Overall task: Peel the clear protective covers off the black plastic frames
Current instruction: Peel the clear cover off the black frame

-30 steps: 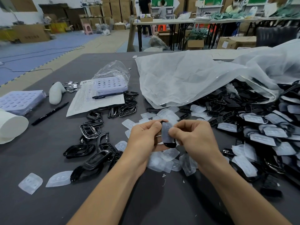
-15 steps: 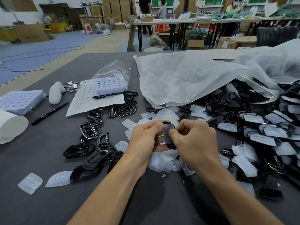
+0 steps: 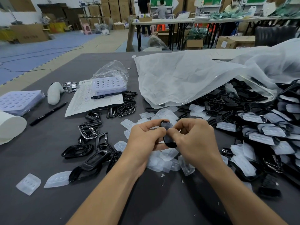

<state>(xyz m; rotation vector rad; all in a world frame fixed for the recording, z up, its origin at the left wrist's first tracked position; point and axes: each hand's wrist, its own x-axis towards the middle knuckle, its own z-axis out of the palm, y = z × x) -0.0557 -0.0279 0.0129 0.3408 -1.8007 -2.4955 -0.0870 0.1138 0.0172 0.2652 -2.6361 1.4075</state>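
Above the loose covers (image 3: 164,159), left hand (image 3: 144,138) and right hand (image 3: 194,139) pinch one frame (image 3: 168,140); next, its cover (image 3: 166,127) edge likely needs lifting.

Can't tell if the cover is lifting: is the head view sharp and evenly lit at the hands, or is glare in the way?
Head view: light is even, with soft shadows on the table; the held frame between the left hand and right hand is sharp, but its cover reads only as a grey sheen; the peeled frames carry highlights; the far room is soft.
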